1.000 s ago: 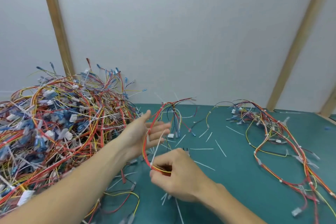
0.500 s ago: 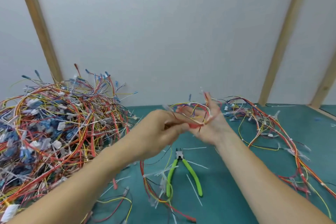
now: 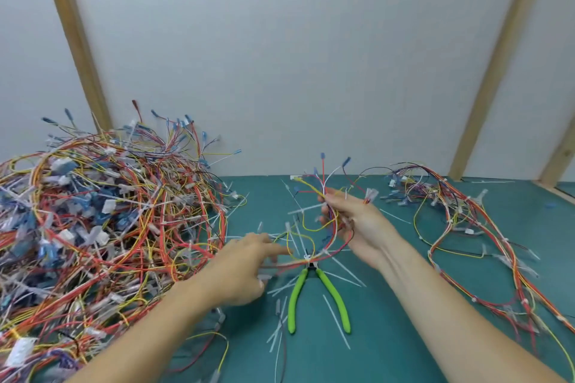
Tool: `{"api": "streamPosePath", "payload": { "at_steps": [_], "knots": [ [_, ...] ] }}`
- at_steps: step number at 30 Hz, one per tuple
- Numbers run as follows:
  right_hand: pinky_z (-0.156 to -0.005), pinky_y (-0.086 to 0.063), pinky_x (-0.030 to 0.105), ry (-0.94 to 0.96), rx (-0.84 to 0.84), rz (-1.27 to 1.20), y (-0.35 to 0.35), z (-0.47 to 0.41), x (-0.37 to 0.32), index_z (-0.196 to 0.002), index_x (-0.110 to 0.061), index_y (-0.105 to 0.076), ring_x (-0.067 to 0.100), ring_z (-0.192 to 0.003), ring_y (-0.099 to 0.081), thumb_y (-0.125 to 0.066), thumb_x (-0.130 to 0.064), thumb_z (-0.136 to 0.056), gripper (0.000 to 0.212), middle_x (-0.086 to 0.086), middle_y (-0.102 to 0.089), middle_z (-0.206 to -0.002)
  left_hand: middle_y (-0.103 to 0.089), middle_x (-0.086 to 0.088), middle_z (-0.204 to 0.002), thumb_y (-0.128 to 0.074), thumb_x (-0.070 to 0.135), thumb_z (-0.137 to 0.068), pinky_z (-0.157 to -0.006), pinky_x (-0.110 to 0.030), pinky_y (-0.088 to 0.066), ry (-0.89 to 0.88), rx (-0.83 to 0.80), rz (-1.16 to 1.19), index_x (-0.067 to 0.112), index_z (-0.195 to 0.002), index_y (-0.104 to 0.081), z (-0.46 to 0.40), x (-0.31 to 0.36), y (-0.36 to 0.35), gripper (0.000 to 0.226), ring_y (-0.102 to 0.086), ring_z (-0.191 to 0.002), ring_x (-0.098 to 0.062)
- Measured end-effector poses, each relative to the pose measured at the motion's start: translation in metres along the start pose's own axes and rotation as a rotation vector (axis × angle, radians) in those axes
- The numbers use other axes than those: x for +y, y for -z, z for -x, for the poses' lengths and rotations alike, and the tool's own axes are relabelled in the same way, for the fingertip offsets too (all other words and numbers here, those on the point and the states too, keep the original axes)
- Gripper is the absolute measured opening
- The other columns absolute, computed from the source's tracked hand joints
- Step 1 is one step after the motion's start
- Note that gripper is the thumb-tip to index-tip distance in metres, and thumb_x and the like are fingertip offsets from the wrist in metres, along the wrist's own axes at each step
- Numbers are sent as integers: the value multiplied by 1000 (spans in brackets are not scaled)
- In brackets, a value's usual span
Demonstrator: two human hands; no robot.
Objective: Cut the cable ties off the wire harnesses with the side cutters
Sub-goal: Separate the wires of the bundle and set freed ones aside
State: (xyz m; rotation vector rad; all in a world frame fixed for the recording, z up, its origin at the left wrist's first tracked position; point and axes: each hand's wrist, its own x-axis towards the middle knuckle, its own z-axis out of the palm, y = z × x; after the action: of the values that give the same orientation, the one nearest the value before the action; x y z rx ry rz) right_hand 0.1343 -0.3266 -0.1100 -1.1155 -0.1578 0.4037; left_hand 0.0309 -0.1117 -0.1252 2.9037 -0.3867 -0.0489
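one harness held up, cutters lying on the mat

the right hand [image 3: 357, 224] is closed around a wire harness [image 3: 326, 196], its blue-tipped ends fanning upward and its red and yellow loop hanging to the left. the left hand [image 3: 245, 267] is blurred, fingers reaching toward that loop; whether it grips anything i cannot tell. the green-handled side cutters [image 3: 317, 295] lie unheld on the green surface [image 3: 404, 336], handles spread, among cut cable ties [image 3: 336, 320]. a big harness pile [image 3: 93, 211] fills the left edge; looser harnesses [image 3: 466, 227] trail along the right edge.
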Motion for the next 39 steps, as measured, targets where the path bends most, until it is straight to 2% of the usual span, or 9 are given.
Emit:
{"api": "streamPosePath", "payload": {
  "at_steps": [4, 6, 8, 11, 15, 23, 26, 30, 39],
  "knots": [
    [-59, -58, 24, -23, 18, -95, 12, 14, 22, -117, -3, -67, 12, -63, -65, -62, 4, -92, 26, 12, -72, -94, -54, 16, -144, -49, 3, -61, -113, -24, -33, -86, -118, 809, 33, -145, -47, 12, 7, 13, 89, -42, -138, 3],
    [-61, -57, 25, -4, 55, -113, 11, 19, 32, -111, -5, -70, 14, -65, -64, -63, 3, -91, 23, 14, -68, -97, -63, 10, -137, -48, 4, -56, -109, -28, -37, -61, 26, 1117, 28, -138, -57, 6, 15, 20, 85, -52, -133, -5],
    [-67, -54, 27, 40, 104, -68, 7, 25, 40, -105, -9, -74, 14, -69, -64, -68, -1, -89, 19, 14, -69, -97, -72, 4, -122, -57, 12, -72, -101, -31, -47, 52, 231, 1273, 24, -124, -67, -4, 27, 19, 55, -64, -118, -9],
    [-72, -51, 21, 136, 141, 117, -1, 35, 47, -101, -14, -77, 11, -80, -68, -72, -5, -90, 15, 7, -78, -94, -78, 6, -101, -63, 22, -97, -79, -25, -53, 202, 443, 1186, 22, -108, -73, -15, 49, -5, 15, -72, -92, -6],
    [-76, -52, 14, 259, 82, 249, -6, 46, 49, -101, -7, -76, 11, -87, -74, -72, -2, -91, 12, 12, -80, -96, -78, 6, -86, -62, 25, -97, -61, -14, -50, 223, 691, 1167, 24, -92, -75, -16, 60, -28, 14, -72, -78, -9],
    [-78, -49, 16, 296, -14, 432, 0, 52, 44, -93, -15, -79, 5, -84, -69, -68, -19, -88, 13, -3, -79, -87, -75, -5, -79, -64, 19, -97, -57, -23, -52, 255, 754, 1232, 11, -87, -73, -4, 53, -38, 16, -73, -73, -16],
    [-84, -53, 25, 293, -22, 475, 7, 53, 41, -91, -12, -78, 12, -89, -69, -60, -20, -81, 22, 4, -78, -90, -76, -3, -83, -57, 15, -101, -55, -26, -52, 256, 765, 1268, 4, -94, -67, -3, 53, -41, 16, -73, -72, -16],
    [-78, -55, 21, 281, -65, 503, 9, 53, 46, -93, -17, -77, 8, -81, -70, -69, -4, -88, 17, -3, -78, -84, -76, 0, -86, -47, 12, -105, -53, -27, -49, 233, 736, 1280, 10, -94, -56, -3, 52, -40, 15, -74, -75, -19],
    [-83, -59, 32, 174, -68, 474, 13, 50, 46, -102, -12, -78, 17, -81, -71, -70, -7, -94, 12, 3, -76, -85, -74, -7, -86, -50, 13, -104, -50, -22, -49, 179, 708, 1298, 0, -100, -60, -1, 47, -42, 17, -68, -72, -16]
  ]
}}
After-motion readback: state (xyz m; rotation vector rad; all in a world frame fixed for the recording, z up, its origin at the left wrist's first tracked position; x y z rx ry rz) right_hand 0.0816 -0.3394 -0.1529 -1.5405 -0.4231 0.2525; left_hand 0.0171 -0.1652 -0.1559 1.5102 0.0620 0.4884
